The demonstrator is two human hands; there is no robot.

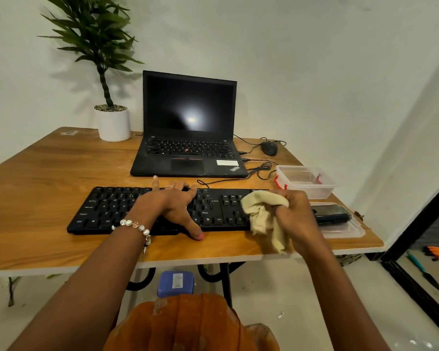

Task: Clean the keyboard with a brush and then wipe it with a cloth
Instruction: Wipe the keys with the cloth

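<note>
The black keyboard point(162, 211) lay on the worktop point(48, 178). The left hand point(173, 206) pressed it with spread, straight fingers; the right hand point(289, 214) gripped a bunched yellow cloth point(261, 214) over its right end. A loose corner might snag keys or nudge the lid point(345, 230) nearby.

The laptop point(188, 138) carries the slanted word "ThinkPad" at the near right corner of its palm rest. The keyboard point(157, 211) shows white key legends, among them Ctrl, Alt, Shift and Caps Lock
</note>
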